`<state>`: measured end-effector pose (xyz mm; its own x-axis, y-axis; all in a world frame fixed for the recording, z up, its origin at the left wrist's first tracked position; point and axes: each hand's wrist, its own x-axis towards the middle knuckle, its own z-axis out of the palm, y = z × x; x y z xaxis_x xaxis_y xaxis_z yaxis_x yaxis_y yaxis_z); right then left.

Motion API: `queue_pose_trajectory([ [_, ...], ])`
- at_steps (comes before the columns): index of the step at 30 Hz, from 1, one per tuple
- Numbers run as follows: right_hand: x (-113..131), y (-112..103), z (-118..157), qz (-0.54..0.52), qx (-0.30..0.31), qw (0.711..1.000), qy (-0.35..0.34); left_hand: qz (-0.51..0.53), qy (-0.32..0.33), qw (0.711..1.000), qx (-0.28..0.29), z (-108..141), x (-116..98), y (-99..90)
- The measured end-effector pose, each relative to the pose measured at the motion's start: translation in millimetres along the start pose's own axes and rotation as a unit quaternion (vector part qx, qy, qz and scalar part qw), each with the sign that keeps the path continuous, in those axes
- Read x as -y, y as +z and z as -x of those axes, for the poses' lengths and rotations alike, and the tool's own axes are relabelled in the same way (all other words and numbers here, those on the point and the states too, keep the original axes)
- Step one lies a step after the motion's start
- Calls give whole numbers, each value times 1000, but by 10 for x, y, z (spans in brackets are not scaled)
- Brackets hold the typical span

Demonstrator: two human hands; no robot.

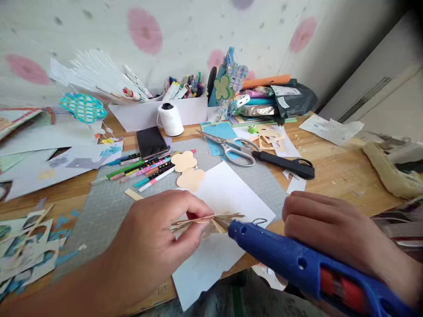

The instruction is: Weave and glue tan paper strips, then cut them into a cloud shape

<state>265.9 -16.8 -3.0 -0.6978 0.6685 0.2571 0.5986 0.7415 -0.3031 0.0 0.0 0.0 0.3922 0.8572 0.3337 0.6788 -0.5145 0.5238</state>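
Note:
My left hand [165, 231] pinches the edges of a thin stack of tan paper pieces [218, 222] between thumb and forefinger, with the pieces fanning out on the right. My right hand [327, 226] is closed on a blue hot glue gun [274, 248]; its grip is mostly hidden. The gun's nozzle tip touches or nearly touches the tan paper; I cannot tell which. Under the hands lie white paper sheets [231, 189]. Two peach flower-shaped cutouts [191, 179] lie just beyond my left hand.
Scissors [231, 147] and a black-handled cutter [284, 164] lie beyond the paper on a grey cutting mat [109, 207]. Several markers [145, 169], a phone [152, 141] and a white thread spool [171, 119] are behind. Paper scraps [29, 246] cover the left.

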Motion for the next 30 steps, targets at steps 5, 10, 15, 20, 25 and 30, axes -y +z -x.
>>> queue_pose_trajectory([
  [5,15,-23,8,18,-6,1000,-10,5,13,1000,5,-31,3,-4],
  [10,27,-68,19,16,30,999,-5,17,22,1000,5,-32,4,-1],
  [15,50,-82,5,14,18,1000,3,30,20,999,14,-31,6,4],
  [20,86,-22,39,21,-3,1000,10,57,1,998,20,-35,15,5],
  [25,78,-7,15,81,-51,995,-18,117,-66,991,30,-33,32,14],
  [30,93,13,133,57,-92,994,25,181,-145,971,50,-18,93,42],
])
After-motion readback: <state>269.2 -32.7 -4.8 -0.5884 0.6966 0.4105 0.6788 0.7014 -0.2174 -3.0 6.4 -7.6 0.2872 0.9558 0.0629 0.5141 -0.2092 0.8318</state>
